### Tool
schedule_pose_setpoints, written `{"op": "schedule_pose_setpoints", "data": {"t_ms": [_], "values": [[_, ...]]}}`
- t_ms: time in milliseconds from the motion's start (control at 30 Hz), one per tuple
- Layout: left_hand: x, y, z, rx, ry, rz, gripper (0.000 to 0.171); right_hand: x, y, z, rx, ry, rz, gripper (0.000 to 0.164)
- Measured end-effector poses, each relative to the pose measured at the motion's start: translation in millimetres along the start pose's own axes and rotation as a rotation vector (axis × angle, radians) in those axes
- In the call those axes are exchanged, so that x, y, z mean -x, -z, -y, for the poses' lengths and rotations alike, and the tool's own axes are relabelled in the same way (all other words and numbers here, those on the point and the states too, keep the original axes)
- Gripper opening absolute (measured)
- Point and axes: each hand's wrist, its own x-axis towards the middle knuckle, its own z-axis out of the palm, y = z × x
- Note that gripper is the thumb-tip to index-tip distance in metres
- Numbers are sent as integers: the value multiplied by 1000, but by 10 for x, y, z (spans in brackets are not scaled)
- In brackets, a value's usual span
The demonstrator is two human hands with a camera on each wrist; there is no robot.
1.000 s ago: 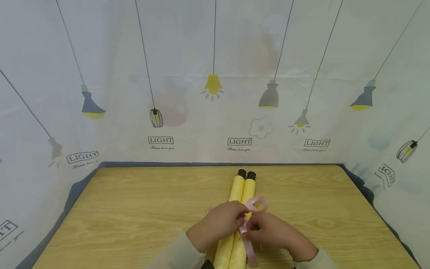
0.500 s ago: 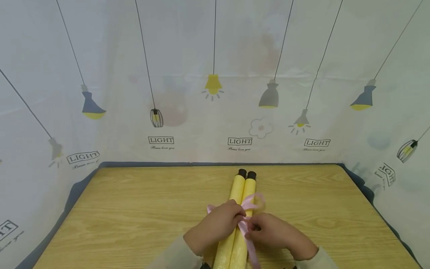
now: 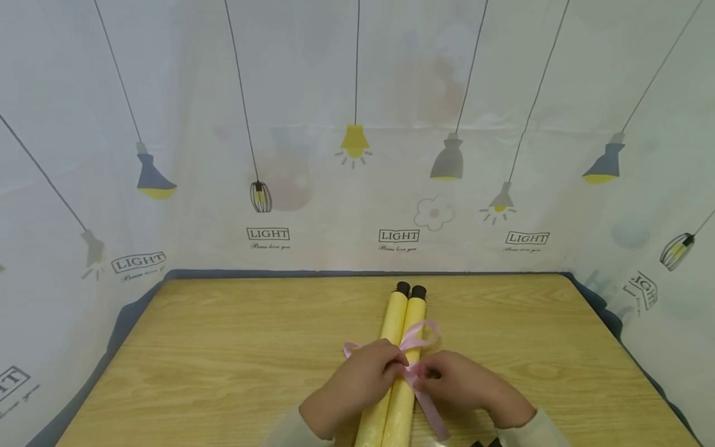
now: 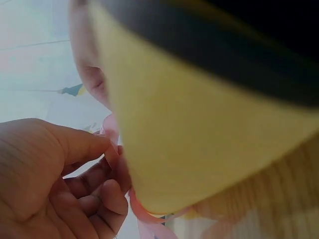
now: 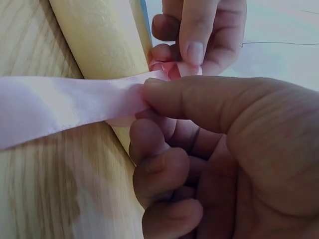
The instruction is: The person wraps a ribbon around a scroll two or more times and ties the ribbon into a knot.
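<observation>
Two yellow tubes (image 3: pixel 393 318) with black ends (image 3: pixel 403 287) lie side by side, pointing away from me on the table. A pink satin ribbon (image 3: pixel 431 415) goes around them, with a loop (image 3: pixel 413 338) on top and a loose tail toward the front right. Over the tubes my left hand (image 3: pixel 360 382) pinches the ribbon between thumb and finger, as the left wrist view shows at the ribbon (image 4: pixel 110 128). Just to its right, my right hand (image 3: pixel 466 382) pinches the ribbon's tail (image 5: pixel 60 104) between thumb and forefinger. The fingers partly hide the crossing point.
The wooden table (image 3: pixel 234 347) extends to both sides of the tubes. A pale curtain (image 3: pixel 313 124) printed with lamps hangs behind and around it. A small dark object (image 3: pixel 486 442) shows at the bottom edge, near the right sleeve.
Both hands have shifted slightly on the ribbon. The ribbon's tail has swung to the right, and its left end has come into clearer view. The tubes stay in place.
</observation>
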Motion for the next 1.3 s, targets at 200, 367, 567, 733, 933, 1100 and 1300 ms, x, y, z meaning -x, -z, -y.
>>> {"op": "schedule_pose_setpoints", "data": {"t_ms": [200, 367, 567, 733, 933, 1100, 1300], "values": [[80, 34, -56, 5, 7, 39, 12, 5, 30, 0, 0, -19, -16, 26], [130, 35, -85, -26, -38, 31, 12, 15, 39, -28, 12, -7, -39, 23], [160, 42, -79, -76, -103, 30, 16, 21, 52, -57, 22, -8, -48, 20], [184, 53, -61, -74, -132, 60, 12, 22, 75, -37, 13, -46, -34, 23], [207, 22, -42, -119, -215, 102, 9, 26, 87, -9, 16, -35, -39, 25], [236, 13, -70, -150, -251, 104, 8, 17, 75, 0, 3, -33, -33, 25], [269, 9, -116, -161, -301, 107, 7, 11, 74, 2, 3, -40, -28, 23]]}}
